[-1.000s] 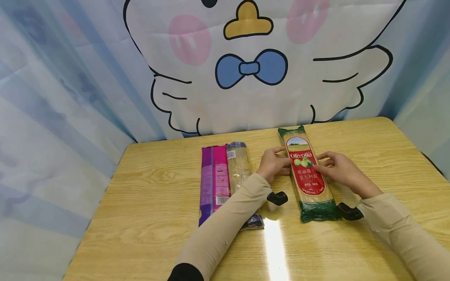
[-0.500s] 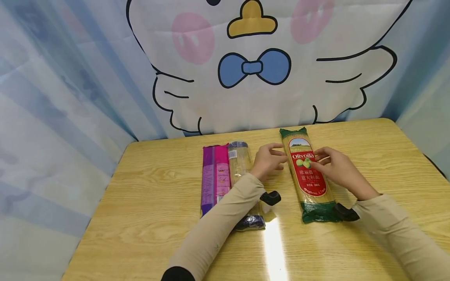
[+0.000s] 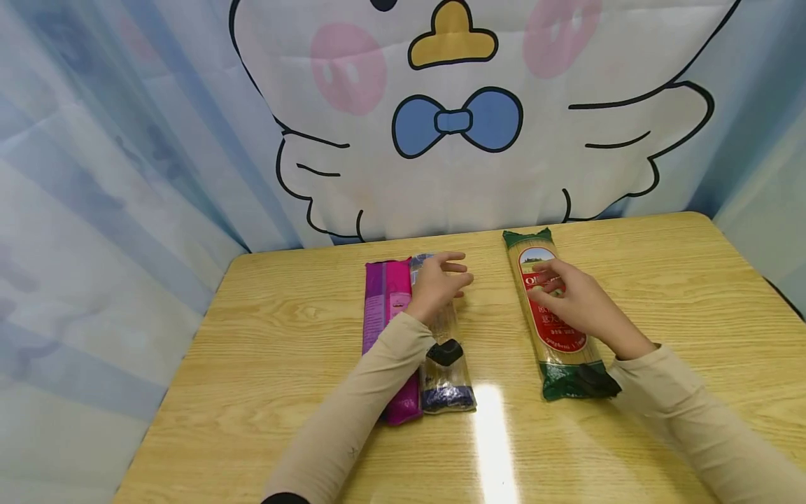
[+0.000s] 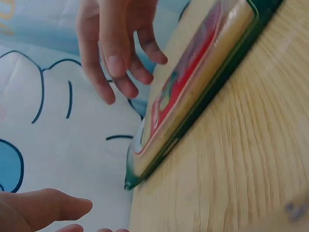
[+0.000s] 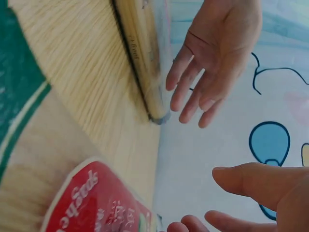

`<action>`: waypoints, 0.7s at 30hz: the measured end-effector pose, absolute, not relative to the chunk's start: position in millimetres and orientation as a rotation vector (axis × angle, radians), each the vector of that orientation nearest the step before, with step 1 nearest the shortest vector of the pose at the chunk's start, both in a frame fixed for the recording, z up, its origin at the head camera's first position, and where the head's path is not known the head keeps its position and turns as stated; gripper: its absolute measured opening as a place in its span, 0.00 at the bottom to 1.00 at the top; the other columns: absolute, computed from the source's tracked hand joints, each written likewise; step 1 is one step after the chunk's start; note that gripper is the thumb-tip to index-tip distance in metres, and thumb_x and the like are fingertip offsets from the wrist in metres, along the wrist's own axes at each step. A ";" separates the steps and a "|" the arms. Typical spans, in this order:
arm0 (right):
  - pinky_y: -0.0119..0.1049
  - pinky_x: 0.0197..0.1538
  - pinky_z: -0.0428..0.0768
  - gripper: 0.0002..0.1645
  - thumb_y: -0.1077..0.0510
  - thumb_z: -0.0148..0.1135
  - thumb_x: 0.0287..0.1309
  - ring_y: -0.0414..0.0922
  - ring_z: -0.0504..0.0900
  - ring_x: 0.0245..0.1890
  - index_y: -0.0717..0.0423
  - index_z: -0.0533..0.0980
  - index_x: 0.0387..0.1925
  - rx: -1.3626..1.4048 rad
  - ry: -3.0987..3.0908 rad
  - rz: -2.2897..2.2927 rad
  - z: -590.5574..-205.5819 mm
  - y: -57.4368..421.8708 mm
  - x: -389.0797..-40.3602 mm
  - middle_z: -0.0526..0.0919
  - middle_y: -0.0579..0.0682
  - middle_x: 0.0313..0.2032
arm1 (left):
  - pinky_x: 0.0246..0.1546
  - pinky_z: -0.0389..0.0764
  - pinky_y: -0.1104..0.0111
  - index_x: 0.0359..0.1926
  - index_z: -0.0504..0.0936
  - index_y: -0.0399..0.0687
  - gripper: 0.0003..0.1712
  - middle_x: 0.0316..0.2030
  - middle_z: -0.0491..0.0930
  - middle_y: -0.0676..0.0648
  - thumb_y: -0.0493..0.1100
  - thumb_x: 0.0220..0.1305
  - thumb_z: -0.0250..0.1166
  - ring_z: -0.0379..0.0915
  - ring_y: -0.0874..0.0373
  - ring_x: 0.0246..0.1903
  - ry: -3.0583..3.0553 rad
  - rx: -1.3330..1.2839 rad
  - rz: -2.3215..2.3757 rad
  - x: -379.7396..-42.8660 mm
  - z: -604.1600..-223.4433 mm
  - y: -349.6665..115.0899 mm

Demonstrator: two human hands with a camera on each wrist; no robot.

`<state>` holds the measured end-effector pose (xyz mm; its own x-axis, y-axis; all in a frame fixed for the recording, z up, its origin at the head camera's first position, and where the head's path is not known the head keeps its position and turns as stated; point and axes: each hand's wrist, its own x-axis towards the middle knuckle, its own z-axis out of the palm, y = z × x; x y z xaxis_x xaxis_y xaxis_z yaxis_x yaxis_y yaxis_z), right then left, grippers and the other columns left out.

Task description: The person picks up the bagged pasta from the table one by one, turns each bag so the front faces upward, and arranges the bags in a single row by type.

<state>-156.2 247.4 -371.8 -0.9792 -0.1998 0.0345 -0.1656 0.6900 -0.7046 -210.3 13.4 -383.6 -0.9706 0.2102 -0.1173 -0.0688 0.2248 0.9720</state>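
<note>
A packet of spaghetti (image 3: 554,329) with a red label and green ends lies on the right of the table. Over its label hovers my right hand (image 3: 576,297), fingers loosely bent and holding nothing; the right wrist view shows this hand's thumb and fingertips (image 5: 222,176) apart. My left hand (image 3: 436,285) is over a clear packet of pale noodles (image 3: 448,371) with dark blue ends, hiding part of its upper half. In the right wrist view the left hand (image 5: 224,53) has its fingers extended, nothing in them. Against the clear packet's left side lies a purple and pink packet (image 3: 380,308), partly behind the left sleeve.
All three packets lie on a wooden table (image 3: 264,336). Bare tabletop separates the spaghetti from the other two. Behind the table's far edge hangs a curtain (image 3: 453,189) with a cartoon figure. Black wrist cameras (image 3: 445,352) sit under both wrists.
My left hand has left the spaghetti packet's side and moved left over the clear packet. The right hand has shifted slightly left, from the packet's right edge to over its label. The packets lie still.
</note>
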 end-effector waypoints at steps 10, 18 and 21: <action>0.55 0.49 0.83 0.31 0.55 0.61 0.68 0.60 0.80 0.50 0.68 0.67 0.65 -0.419 2.802 -1.233 -367.4 233.6 -160.5 0.79 0.67 0.50 | 0.41 0.88 0.56 0.62 0.76 0.37 0.26 0.52 0.80 0.35 0.32 0.62 0.64 0.83 0.43 0.45 2.330 0.064 1.864 -213.4 -380.6 -18.4; 0.54 0.52 0.82 0.34 0.51 0.59 0.70 0.59 0.78 0.54 0.67 0.64 0.68 -0.433 2.703 -1.253 -369.7 219.8 -164.5 0.74 0.68 0.58 | 0.39 0.88 0.59 0.62 0.76 0.37 0.25 0.52 0.81 0.34 0.32 0.63 0.65 0.83 0.40 0.43 2.371 0.040 1.853 -214.2 -380.6 -36.5; 0.54 0.53 0.81 0.34 0.50 0.59 0.70 0.59 0.78 0.55 0.67 0.63 0.68 -0.427 2.669 -1.258 -372.3 213.8 -164.7 0.74 0.68 0.58 | 0.39 0.88 0.58 0.62 0.76 0.36 0.26 0.52 0.81 0.34 0.32 0.62 0.65 0.83 0.39 0.42 2.385 0.040 1.852 -213.1 -378.8 -43.2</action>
<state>-164.7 213.8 -372.3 -0.9464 -0.3221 -0.0229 -0.1873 0.6055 -0.7735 -213.1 -43.2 -378.8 -0.9922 0.0957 -0.0798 -0.0537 0.2502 0.9667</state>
